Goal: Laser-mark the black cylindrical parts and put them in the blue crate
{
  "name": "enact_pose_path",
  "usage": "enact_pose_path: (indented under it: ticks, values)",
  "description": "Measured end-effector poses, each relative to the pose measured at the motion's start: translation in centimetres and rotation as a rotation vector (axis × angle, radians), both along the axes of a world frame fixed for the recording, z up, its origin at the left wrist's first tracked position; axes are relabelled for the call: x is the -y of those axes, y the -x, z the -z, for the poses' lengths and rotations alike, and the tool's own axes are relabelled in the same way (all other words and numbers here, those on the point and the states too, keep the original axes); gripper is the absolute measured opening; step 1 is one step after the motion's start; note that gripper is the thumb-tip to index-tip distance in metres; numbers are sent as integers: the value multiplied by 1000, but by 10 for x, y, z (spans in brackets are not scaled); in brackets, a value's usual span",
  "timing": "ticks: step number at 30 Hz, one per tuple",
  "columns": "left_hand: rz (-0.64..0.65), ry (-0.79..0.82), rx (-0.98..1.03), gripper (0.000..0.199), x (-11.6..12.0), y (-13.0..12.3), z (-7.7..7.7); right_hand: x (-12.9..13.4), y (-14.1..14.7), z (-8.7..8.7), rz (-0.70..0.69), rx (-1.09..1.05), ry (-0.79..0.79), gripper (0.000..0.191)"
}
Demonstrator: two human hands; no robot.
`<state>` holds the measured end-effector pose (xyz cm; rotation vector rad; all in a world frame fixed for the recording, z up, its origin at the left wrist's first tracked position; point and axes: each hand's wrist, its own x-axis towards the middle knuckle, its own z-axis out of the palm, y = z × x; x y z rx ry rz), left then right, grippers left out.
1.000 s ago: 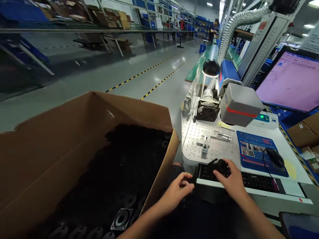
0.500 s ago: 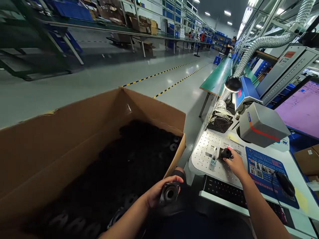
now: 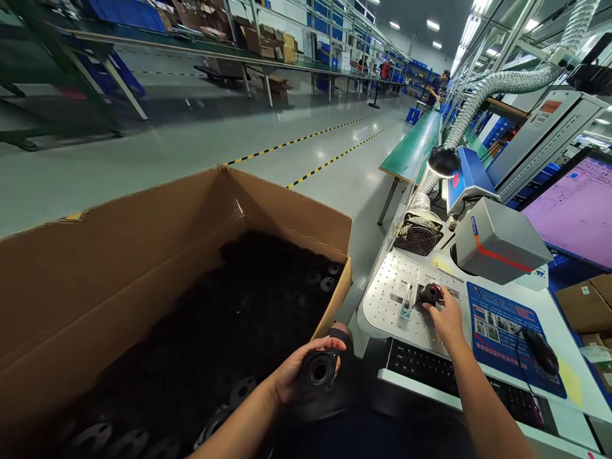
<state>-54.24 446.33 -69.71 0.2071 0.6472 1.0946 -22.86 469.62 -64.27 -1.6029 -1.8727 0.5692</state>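
My left hand (image 3: 296,366) is wrapped around a black flanged housing (image 3: 319,370) with a round hole facing me, just outside the near corner of the large cardboard box (image 3: 291,201). Over the perforated metal plate (image 3: 382,306), my right hand (image 3: 448,319) grips a black round part (image 3: 429,294) at the small metal fixture (image 3: 406,296). A red spot of light shows on top of that part. Its underside is hidden, so I cannot tell how it sits. Many black parts (image 3: 327,284) lie in the box, mostly in shadow.
A grey box-shaped machine head (image 3: 502,239) overhangs the plate. Behind it are a fan (image 3: 418,236) and a flexible silver duct (image 3: 511,83). A keyboard (image 3: 423,366), a blue mat (image 3: 511,338), a mouse (image 3: 540,350) and a monitor (image 3: 574,204) are nearby. One person stands far back.
The view has shifted slightly. The red light, earlier on my right fingertip, now falls on the black part, and that hand sits slightly lower on it. My left hand keeps its hold.
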Motion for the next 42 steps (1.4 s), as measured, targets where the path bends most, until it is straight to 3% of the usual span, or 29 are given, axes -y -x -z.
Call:
enact_pose_path:
  ticks: [4, 9, 16, 20, 25, 29, 33, 38, 42]
  values:
    - [-18, 7, -15, 39, 0, -1, -6, 9, -2, 8, 99, -68, -11, 87]
    - [-38, 25, 8, 39, 0, -2, -11, 14, -4, 25, 127, -56, -41, 70]
    - [-40, 20, 54, 39, -1, -4, -10, 13, 0, 38, 146, -114, -140, 74]
    - [-39, 22, 57, 38, -1, -5, -11, 14, 3, 35, 141, -77, -90, 73]
    - [-17, -6, 58, 39, -2, -4, -11, 22, -3, 17, 123, -77, -40, 80]
    - [-28, 1, 27, 39, -2, -4, -11, 51, -28, 4, 133, -107, -29, 62]
    - [-38, 17, 4, 37, -3, -4, -12, 103, -57, 2, 124, -173, -54, 47]
    - [-11, 25, 25, 35, -5, -5, -10, 164, -73, 20, 45, -141, 11, 39]
    - [-16, 52, 16, 35, -7, -5, -10, 184, -76, 37, 6, -60, 16, 37]
